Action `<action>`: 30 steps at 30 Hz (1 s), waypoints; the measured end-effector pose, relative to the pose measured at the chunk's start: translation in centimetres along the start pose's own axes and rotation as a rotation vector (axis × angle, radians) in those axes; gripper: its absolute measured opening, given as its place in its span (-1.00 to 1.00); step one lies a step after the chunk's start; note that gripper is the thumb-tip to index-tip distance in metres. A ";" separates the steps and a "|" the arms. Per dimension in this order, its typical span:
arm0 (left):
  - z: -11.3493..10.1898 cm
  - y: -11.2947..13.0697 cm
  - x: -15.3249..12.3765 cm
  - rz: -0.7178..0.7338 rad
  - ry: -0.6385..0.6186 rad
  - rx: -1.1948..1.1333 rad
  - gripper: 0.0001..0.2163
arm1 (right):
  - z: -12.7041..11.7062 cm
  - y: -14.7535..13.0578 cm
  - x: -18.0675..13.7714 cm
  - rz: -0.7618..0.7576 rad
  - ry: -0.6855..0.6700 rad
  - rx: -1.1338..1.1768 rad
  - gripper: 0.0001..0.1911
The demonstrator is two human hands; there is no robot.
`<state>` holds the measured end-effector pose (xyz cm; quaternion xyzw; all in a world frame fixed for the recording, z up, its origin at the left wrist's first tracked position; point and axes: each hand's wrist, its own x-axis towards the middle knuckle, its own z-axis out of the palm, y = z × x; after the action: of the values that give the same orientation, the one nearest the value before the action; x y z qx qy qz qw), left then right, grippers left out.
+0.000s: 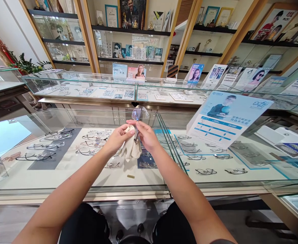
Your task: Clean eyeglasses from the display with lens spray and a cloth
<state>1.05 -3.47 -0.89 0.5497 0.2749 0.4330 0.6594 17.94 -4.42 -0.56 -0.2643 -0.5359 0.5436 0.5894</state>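
Forearms (70, 193) foremost, left hand (118, 137) pinching cloth (131, 149), right hand (147, 135) gripping glasses (137, 114) just above it

Optician's shop: glass display counters (62, 189) full of spectacle frames (37, 156), eyewear posters (225, 117) on shelves.

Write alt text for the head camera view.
The left hand presses a beige cloth to a pair of glasses held by the right hand, above a glass display counter of spectacle frames. A blue leaflet stands on it.
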 end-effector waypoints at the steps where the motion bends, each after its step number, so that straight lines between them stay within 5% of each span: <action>1: 0.0 0.0 0.0 -0.012 0.001 -0.005 -0.42 | 0.0 0.0 -0.1 0.015 -0.008 0.001 -0.54; 19: 0.1 -0.5 -0.1 -0.043 -0.004 -0.068 -0.47 | 0.1 0.1 -0.3 0.103 -0.018 -0.011 -0.44; 30: 0.0 -1.3 0.0 -0.049 -0.020 -0.102 -0.48 | 0.2 0.4 -0.2 0.010 0.002 -0.025 -0.54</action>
<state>1.44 -3.54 -2.16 0.5130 0.2592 0.4245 0.6996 17.67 -4.57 -0.90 -0.2749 -0.5408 0.5397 0.5837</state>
